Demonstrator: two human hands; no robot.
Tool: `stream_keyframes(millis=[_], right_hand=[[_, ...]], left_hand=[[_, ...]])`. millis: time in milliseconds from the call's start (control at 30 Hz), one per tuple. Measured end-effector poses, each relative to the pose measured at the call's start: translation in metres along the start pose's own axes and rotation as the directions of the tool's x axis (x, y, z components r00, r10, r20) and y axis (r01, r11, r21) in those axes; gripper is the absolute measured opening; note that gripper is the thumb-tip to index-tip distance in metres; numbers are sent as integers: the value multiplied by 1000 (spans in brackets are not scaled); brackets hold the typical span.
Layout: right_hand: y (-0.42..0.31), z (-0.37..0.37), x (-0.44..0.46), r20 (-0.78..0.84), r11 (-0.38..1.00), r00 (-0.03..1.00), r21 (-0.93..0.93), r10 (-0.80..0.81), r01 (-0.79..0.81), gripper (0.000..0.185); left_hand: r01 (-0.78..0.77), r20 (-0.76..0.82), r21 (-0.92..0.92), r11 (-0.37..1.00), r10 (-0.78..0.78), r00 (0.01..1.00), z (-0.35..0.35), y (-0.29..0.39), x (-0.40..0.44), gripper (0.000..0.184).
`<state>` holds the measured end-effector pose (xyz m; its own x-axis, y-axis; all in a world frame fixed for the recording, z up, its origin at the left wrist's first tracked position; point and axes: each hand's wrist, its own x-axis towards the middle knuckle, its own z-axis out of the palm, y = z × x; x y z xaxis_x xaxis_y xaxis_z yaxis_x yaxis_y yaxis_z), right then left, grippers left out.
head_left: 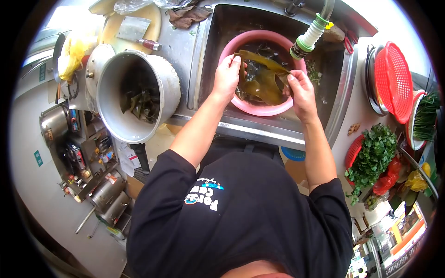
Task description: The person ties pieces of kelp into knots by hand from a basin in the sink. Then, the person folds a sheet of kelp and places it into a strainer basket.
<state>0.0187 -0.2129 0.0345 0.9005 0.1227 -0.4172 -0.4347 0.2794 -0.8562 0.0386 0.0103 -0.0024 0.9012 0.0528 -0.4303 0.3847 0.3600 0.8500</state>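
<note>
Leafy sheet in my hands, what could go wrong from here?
The leafy sheet, stretched between your left hand and right hand, might tear if pulled hard, or slip into the pink basin. The cleaver handle juts past the round board, so a bump could shift it.

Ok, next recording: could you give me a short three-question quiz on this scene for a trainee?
1. True or false: the left hand and the right hand both grip the leafy sheet.
2. Which colour is the basin in the sink?
a) blue
b) pink
c) white
3. Fill the gap: the cleaver has its blade resting on a round ____.

Key: 1. True. 2. b. 3. board.
</note>
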Motion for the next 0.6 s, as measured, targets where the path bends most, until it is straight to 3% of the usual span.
stream_keyframes(millis=[33, 67, 133, 167, 200, 267, 333, 367, 400, 467, 533, 567, 600], right_hand=[[-4, 0, -2, -25, 999, 1000, 44, 1, 0, 16], [-5, 2, -4, -25, 999, 1000, 44, 1, 0, 16], [-8, 2, -7, -35, 994, 999, 107, 13, -9, 15], [-6, 0, -7, -17, 994, 1000, 111, 0, 2, 16], [-6, -2, -8, -14, 994, 1000, 108, 3, -1, 16], [-4, -5, -12, -16, 984, 1000, 179, 18, -15, 15], [1, -11, -13, -11, 979, 1000, 203, 21, -19, 14], [2, -13, -13, -3, 975, 1000, 223, 22, -21, 14], [1, -13, -16, -11, 974, 1000, 225, 24, -21, 14], [-6, -10, -20, 6, 957, 1000, 289, 7, -8, 14], [-21, -1, -24, -1, 955, 1000, 295, 0, 0, 13], [-25, 3, -24, 1, 952, 1000, 305, -5, 5, 12], [-27, 2, -24, -4, 956, 1000, 295, -10, 11, 12]], left_hand=[[-5, -39, 141, 990, 10, 999, -2, -4, 3, 31], [-4, -39, 141, 990, 10, 999, -4, -11, 6, 31], [-96, -115, 497, 862, 176, 978, -4, -25, 7, 42], [-85, -106, 454, 887, 148, 983, -7, -29, 9, 50], [51, -35, 288, 956, -43, 998, -1, -25, -1, 50], [109, -2, 218, 970, -112, 994, -1, -31, -3, 46], [80, 99, 419, 905, -133, 986, -4, -44, -5, 41], [63, 80, 402, 913, -104, 991, -6, -51, -5, 33], [55, 129, 638, 768, -177, 976, -3, -49, -10, 31], [129, 152, 688, 714, -315, 937, -6, -66, -4, 42], [342, -35, 782, 521, -511, 859, 24, -55, -19, 59], [363, -7, 773, 520, -566, 825, 24, -49, -19, 70], [357, 5, 770, 528, -564, 826, 27, -65, -16, 70]])
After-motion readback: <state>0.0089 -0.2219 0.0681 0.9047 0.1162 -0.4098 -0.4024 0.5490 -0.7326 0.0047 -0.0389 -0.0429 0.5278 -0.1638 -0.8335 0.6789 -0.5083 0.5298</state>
